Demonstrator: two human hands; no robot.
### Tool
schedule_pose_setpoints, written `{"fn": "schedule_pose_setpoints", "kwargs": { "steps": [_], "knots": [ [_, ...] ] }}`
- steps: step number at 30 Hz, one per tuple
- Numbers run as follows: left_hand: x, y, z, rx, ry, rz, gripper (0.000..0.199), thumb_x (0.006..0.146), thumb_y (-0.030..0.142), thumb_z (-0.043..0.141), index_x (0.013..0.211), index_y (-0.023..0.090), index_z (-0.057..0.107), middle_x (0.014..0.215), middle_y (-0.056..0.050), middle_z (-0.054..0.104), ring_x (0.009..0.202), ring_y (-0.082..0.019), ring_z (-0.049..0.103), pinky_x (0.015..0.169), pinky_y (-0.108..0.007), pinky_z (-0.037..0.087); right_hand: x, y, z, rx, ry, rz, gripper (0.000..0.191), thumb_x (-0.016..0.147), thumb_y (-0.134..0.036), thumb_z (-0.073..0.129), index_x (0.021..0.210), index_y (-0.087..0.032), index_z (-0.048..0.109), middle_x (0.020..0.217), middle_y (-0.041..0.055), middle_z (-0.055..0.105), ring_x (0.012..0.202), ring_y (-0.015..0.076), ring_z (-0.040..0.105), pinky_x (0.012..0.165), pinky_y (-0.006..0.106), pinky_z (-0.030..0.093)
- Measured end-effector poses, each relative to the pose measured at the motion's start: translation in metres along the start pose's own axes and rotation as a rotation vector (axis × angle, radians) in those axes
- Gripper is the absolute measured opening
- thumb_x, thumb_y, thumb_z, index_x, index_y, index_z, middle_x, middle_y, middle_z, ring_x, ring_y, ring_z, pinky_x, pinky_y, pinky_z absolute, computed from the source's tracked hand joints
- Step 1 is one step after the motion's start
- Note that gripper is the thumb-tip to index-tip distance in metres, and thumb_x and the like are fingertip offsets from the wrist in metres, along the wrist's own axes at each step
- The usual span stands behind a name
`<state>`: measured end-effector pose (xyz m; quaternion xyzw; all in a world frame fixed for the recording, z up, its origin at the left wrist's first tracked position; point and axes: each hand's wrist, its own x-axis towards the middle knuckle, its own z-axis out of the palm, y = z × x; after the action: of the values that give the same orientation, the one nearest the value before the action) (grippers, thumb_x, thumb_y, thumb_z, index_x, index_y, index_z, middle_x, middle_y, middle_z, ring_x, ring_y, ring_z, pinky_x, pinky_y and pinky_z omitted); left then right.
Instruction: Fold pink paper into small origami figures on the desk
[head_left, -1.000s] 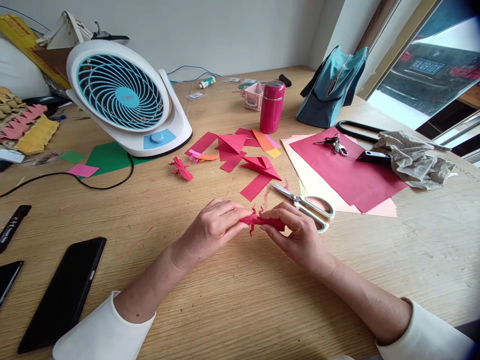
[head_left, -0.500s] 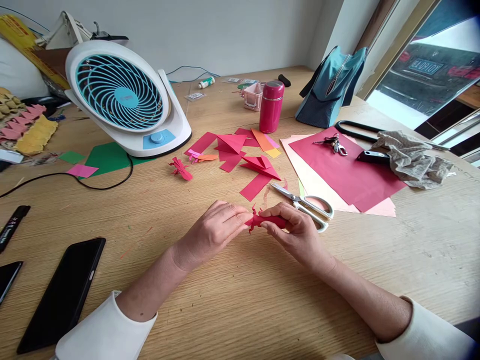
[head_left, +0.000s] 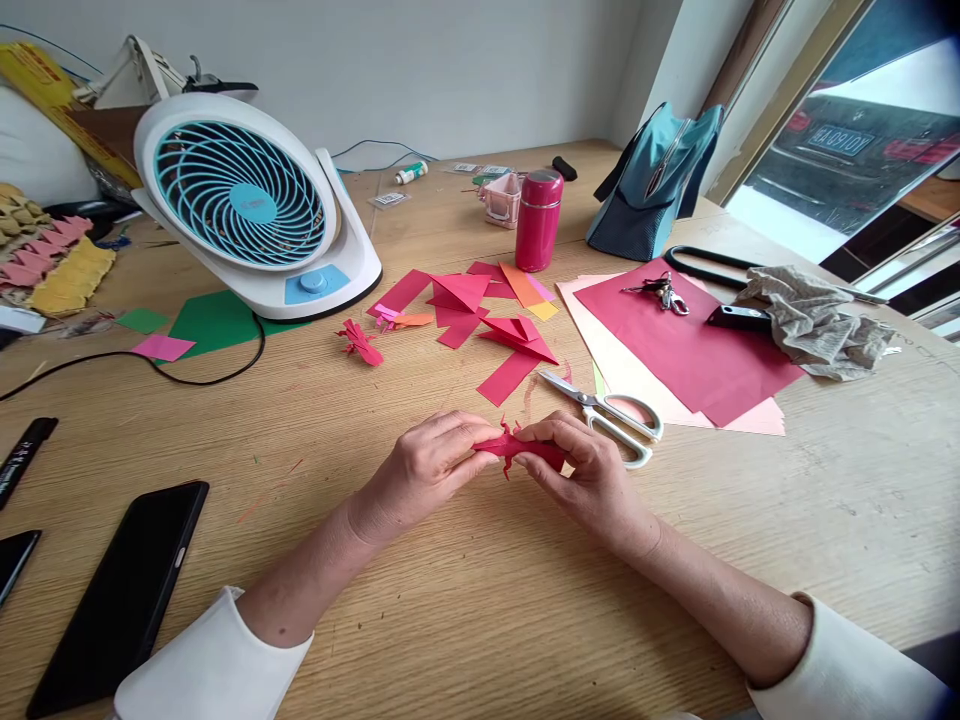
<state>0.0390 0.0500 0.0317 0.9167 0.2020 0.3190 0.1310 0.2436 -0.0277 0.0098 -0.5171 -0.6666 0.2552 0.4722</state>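
Observation:
A folded red paper piece (head_left: 508,446) with small curled points is held above the wooden table between both hands. My left hand (head_left: 439,462) pinches its left end between thumb and fingers. My right hand (head_left: 585,475) grips its right part, which the fingers partly cover. White-handled scissors (head_left: 607,412) lie partly open just beyond my right hand. Farther off are red paper strips and folded pieces (head_left: 517,345), a small red folded figure (head_left: 360,342) and a pink and orange one (head_left: 401,318).
A white and blue fan (head_left: 247,200) stands at the back left. A pink flask (head_left: 538,220) and blue bag (head_left: 651,185) stand behind. Red sheets (head_left: 690,345), keys (head_left: 664,292) and a crumpled cloth (head_left: 817,320) lie right; a black phone (head_left: 120,600) lies front left.
The left fingers have shifted slightly left along the red piece, showing more of its left end. Its curled points are turned a little differently. The view has moved slightly.

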Motion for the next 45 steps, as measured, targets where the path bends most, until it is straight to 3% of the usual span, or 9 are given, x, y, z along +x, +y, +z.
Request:
{"fn": "schedule_pose_setpoints", "kwargs": {
  "steps": [12,17,24,31,45],
  "knots": [
    [0.0014,0.0043,-0.0008,0.095,0.014,0.079,0.017,0.094,0.013,0.061,0.11,0.015,0.064,0.1,-0.007,0.073,0.094,-0.017,0.069,0.087,-0.031,0.056,0.0009,-0.0001,0.0013,0.094,-0.052,0.084,0.009,0.09,-0.018,0.067,0.099,-0.019,0.066,0.085,0.0017,0.063,0.071,0.0132,0.057,0.063,0.025,0.045],
    [0.0016,0.0046,-0.0008,0.092,0.022,0.064,0.018,0.093,0.015,0.063,0.111,0.015,0.064,0.101,-0.006,0.073,0.092,-0.016,0.069,0.086,-0.029,0.056,0.0009,0.0009,0.0018,0.066,-0.03,-0.005,0.008,0.09,-0.015,0.066,0.097,-0.018,0.064,0.081,0.0004,0.059,0.071,0.0124,0.054,0.064,0.024,0.044],
    [0.0017,0.0033,0.0002,0.063,0.006,0.067,0.017,0.094,0.013,0.062,0.11,0.015,0.063,0.1,-0.006,0.072,0.092,-0.016,0.069,0.085,-0.029,0.056,-0.004,0.0015,0.0021,-0.025,-0.027,-0.113,0.013,0.093,-0.014,0.062,0.105,-0.018,0.065,0.09,0.0041,0.06,0.075,0.0131,0.057,0.064,0.025,0.048],
    [-0.0002,0.0022,0.0007,0.072,0.014,0.083,0.019,0.092,0.013,0.063,0.111,0.015,0.064,0.101,-0.006,0.073,0.094,-0.017,0.07,0.086,-0.03,0.057,-0.0033,0.002,0.002,-0.046,-0.008,-0.131,0.019,0.092,-0.014,0.064,0.11,-0.019,0.067,0.095,0.0049,0.063,0.085,0.0148,0.061,0.074,0.027,0.054],
    [-0.0013,0.0024,0.0008,-0.015,0.011,0.04,0.019,0.091,0.013,0.066,0.109,0.016,0.066,0.102,-0.006,0.074,0.095,-0.016,0.07,0.087,-0.027,0.056,-0.0029,-0.0007,0.001,-0.098,0.004,-0.144,0.021,0.093,-0.013,0.061,0.112,-0.02,0.066,0.094,0.0051,0.062,0.085,0.016,0.062,0.075,0.03,0.056]
  ]
}}
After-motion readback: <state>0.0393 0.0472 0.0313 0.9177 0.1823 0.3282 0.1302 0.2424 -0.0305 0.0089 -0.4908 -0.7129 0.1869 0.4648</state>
